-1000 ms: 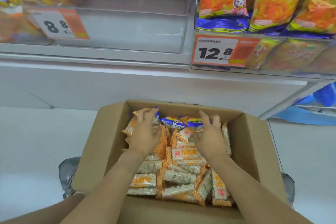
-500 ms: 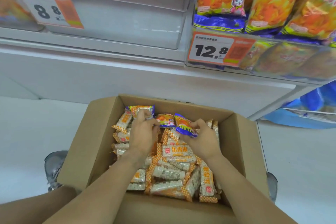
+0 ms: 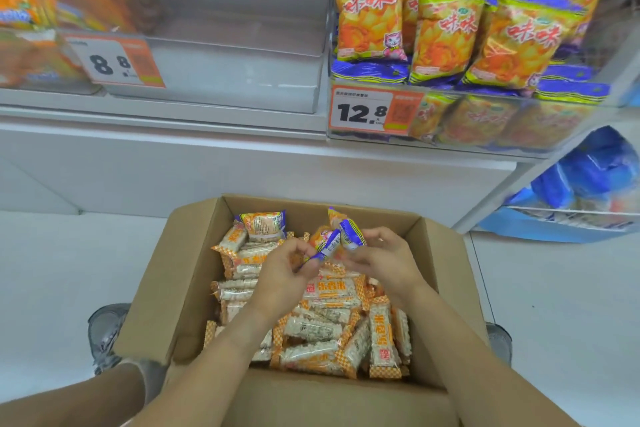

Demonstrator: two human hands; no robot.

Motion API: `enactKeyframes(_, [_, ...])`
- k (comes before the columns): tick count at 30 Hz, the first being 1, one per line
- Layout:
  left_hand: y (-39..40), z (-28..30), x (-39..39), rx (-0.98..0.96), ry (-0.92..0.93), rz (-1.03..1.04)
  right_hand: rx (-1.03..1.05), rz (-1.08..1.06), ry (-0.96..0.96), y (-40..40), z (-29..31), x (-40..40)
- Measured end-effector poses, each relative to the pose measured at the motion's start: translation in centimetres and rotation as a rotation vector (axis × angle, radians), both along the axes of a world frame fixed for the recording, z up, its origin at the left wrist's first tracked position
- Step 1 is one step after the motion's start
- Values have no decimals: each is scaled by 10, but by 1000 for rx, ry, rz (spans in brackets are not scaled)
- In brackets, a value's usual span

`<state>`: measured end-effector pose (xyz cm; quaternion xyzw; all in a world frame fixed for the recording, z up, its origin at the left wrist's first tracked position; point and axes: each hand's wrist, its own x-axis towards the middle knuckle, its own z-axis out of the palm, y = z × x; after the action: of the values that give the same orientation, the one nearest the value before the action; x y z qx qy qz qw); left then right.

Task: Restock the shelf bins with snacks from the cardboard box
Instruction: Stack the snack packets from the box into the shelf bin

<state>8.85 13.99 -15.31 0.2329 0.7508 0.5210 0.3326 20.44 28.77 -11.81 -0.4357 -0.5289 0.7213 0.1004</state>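
Above the cardboard box (image 3: 180, 291) — both hands now higher, left hand (image 3: 282, 274) and right hand (image 3: 388, 262) pinching purple-edged snack packets (image 3: 337, 236) (lifted).

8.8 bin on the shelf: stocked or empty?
Empty: through the clear bin behind the 8.8 tag only bare shelf shows.

"8.8" was read on the orange-edged price tag (image 3: 116, 61) of the left bin, "12.8" on the right bin's tag (image 3: 372, 111), and "味味" was printed on the chip bags (image 3: 369, 10) above
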Motion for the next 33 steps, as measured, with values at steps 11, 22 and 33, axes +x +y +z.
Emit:
enactKeyframes(11, [22,71,22,150,324,205,-231,-259,349,31,50,24])
enactKeyframes(22, [56,126,67,237,213,133,-220,147,284,58,106,58])
enactKeyframes(33, [130,209,97,474,103,-229,98,184,512,114,188,117])
